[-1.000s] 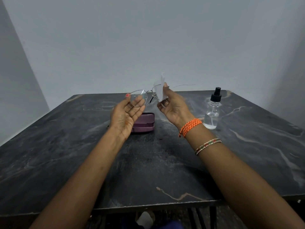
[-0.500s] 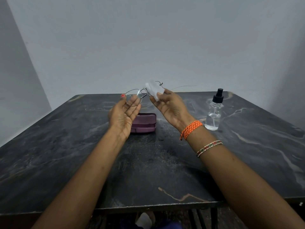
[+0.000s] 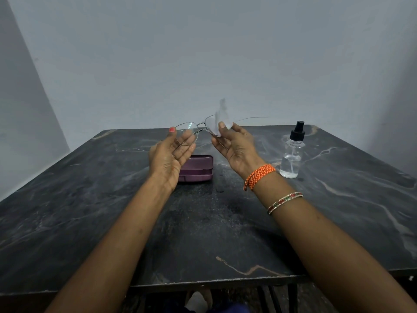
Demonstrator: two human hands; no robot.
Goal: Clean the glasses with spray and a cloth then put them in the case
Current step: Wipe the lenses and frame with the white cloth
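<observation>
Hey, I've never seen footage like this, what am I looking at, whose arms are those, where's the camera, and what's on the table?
There is no machine here. A camera worn on a person's head looks forward and down, so you see that person's own two arms. The left hand holds a pair of glasses by one lens rim. The right hand presses a small pale cloth against the other lens. On the dark marble table lie a closed purple case, partly behind the left hand, and a clear spray bottle with a black top, standing to the right.
</observation>
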